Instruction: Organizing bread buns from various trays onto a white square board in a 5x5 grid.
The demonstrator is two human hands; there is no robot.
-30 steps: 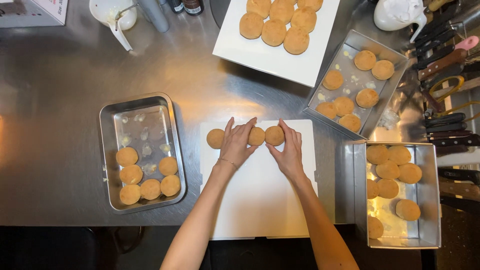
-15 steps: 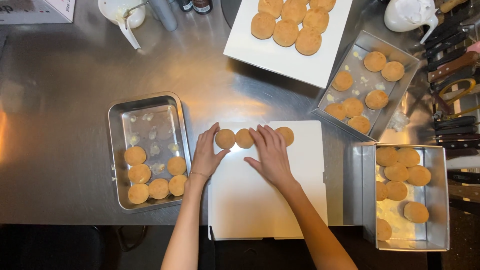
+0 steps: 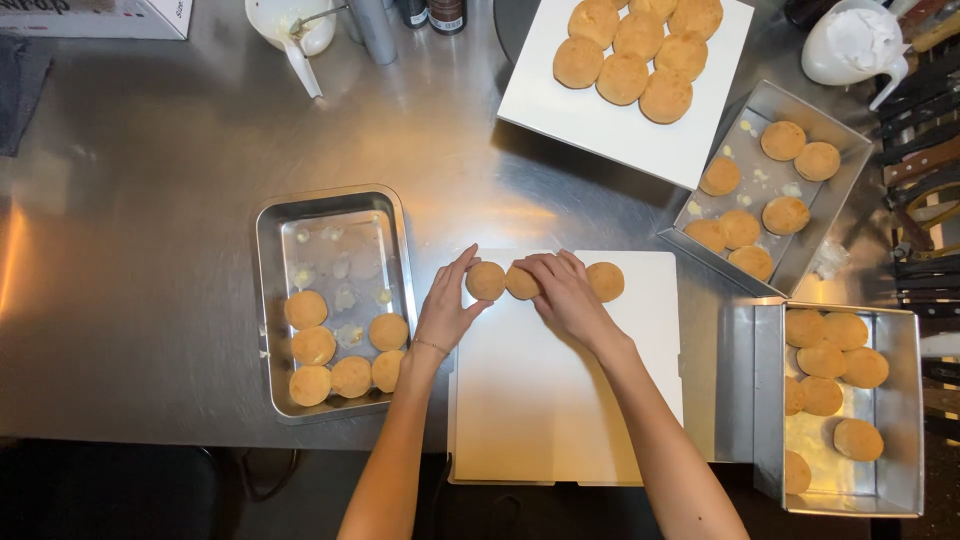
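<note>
Likely commercial kitchen | steel counter (image 3: 150,200) | metal baking trays (image 3: 335,215) | buns (image 3: 620,75)

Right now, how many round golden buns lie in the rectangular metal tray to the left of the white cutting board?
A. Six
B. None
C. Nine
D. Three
A: the rectangular metal tray left of the white cutting board holds six round golden buns, all grouped at its near end, while its far end shows only greasy marks.
</note>
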